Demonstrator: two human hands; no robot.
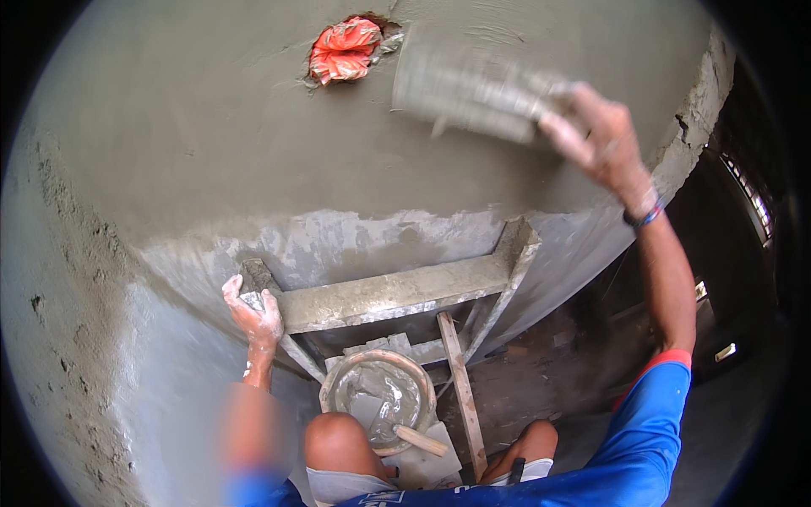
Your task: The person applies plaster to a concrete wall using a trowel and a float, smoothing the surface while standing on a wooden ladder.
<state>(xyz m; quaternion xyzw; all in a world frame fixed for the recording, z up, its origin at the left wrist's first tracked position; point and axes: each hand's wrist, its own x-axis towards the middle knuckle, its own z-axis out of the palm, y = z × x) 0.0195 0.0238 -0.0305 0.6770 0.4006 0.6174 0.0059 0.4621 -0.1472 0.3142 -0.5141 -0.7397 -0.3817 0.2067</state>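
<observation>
My right hand [596, 139] grips a long, flat plastering float [473, 89], smeared by motion, at the upper right. The float lies against the wet grey plaster of the wall [296, 160]. My left hand [256, 317], whitened with plaster, is curled beside the left post of a mortar-crusted wooden frame [393, 291]. A small grey-white thing shows between its fingers and thumb; I cannot make out what it is. Left of the float, crumpled orange-red plastic [345, 51] fills a hole in the wall.
Below the frame stands a round bucket [325, 393] of wet grey mix, with a wooden-handled trowel [420, 439] lying in it. A wooden strip [462, 397] leans by the bucket. At left a rough side wall [68, 296] meets the plastered one. A dark area lies at right.
</observation>
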